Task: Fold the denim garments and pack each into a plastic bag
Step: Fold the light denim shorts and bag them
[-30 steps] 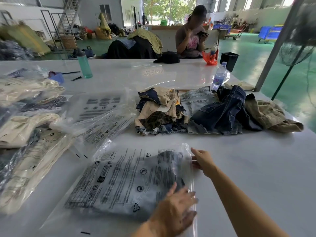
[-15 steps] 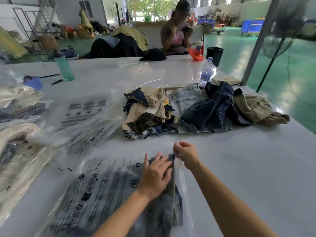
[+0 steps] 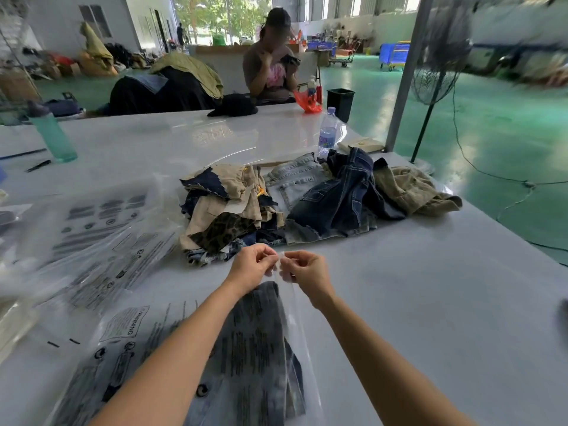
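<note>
Your left hand point(image 3: 252, 267) and right hand point(image 3: 302, 272) meet at the far corner of the plastic bag point(image 3: 147, 348), which lies flat on the white desk point(image 3: 430, 302) directly in front of you. Both hands have their fingers curled, and each pinches the clear open edge of the bag between thumb and fingertips; the two hands sit just beside each other, nearly touching. The folded denim garment point(image 3: 258, 342) is inside the bag, below and nearer to you than both hands, with its far end just under your left wrist. The bag's printed warning text faces up to the left of your left forearm. Beyond the hands, the pile of unfolded garments point(image 3: 276, 207) lies on the desk, its near edge close to your left hand. More printed bags point(image 3: 92, 229) lie to the left of the pile. A clear water bottle point(image 3: 327, 133) stands behind the pile, and a green bottle point(image 3: 52, 133) stands at the far left of the desk. Compared with half a second ago, your left hand has lifted off the top of the bagged garment, where it lay flat, and has moved up to the bag's edge beside your right hand. Your right hand remains at that same corner.
</note>
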Tool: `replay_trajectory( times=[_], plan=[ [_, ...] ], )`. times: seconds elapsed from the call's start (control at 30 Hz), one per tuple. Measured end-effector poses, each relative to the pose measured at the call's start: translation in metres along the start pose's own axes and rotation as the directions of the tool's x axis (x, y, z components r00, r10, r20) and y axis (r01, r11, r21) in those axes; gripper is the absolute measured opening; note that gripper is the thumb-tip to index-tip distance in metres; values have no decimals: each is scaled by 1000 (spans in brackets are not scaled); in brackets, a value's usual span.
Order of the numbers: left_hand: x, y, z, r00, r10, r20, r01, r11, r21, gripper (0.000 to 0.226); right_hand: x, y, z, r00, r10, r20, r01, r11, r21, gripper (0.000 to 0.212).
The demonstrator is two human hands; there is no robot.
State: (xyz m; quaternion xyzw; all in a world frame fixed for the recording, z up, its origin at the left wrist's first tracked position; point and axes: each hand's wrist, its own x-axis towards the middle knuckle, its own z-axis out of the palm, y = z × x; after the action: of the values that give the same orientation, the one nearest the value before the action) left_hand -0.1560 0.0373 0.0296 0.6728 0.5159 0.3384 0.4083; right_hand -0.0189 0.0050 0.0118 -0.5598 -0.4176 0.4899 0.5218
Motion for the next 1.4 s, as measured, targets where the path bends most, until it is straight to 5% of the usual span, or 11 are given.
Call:
replay_trajectory(
  times=[0.3, 0.6, 0.8, 0.9, 1.03, 1.1, 1.17, 1.27, 1.4],
  plan=[
    [-5, 1, 2, 1000, 30, 0, -30, 999, 44, 14, -12, -10, 4, 998, -57, -28, 52, 984, -171, 15],
    [-8, 9, -14, 969, 76, -236, -71, 997, 28, 17, -90, 7, -24, 982, 106, 159, -36, 920, -390, 16],
    [0, 12, -27, 860, -33, -509, 16, 999, -36, 17, -182, 34, -80, 932, 325, 163, -156, 761, -630, 12],
    [-2, 14, -20, 803, -128, -582, 109, 992, -67, 18, -203, 32, -96, 944, 311, 113, -165, 737, -656, 26],
    [-15, 27, 4, 879, -72, -471, 204, 950, 236, 35, -189, 23, -96, 889, 368, 272, -42, 658, -752, 17],
    [-36, 25, 18, 960, -16, -280, 176, 812, 556, 47, -176, 28, -101, 901, 348, 260, -32, 651, -759, 15],
    [-70, 13, 40, 989, -126, -73, 136, 624, 770, 65, -163, 31, -106, 913, 337, 231, -54, 660, -749, 9],
    [-125, -14, 76, 933, -356, 50, 140, 489, 861, 97, -139, 25, -106, 961, 216, 171, -8, 642, -767, 6],
    [-157, -39, 86, 958, -274, 82, 57, 465, 884, 77, -111, 10, -86, 979, 22, 204, 156, 566, -810, 20]
  ],
)
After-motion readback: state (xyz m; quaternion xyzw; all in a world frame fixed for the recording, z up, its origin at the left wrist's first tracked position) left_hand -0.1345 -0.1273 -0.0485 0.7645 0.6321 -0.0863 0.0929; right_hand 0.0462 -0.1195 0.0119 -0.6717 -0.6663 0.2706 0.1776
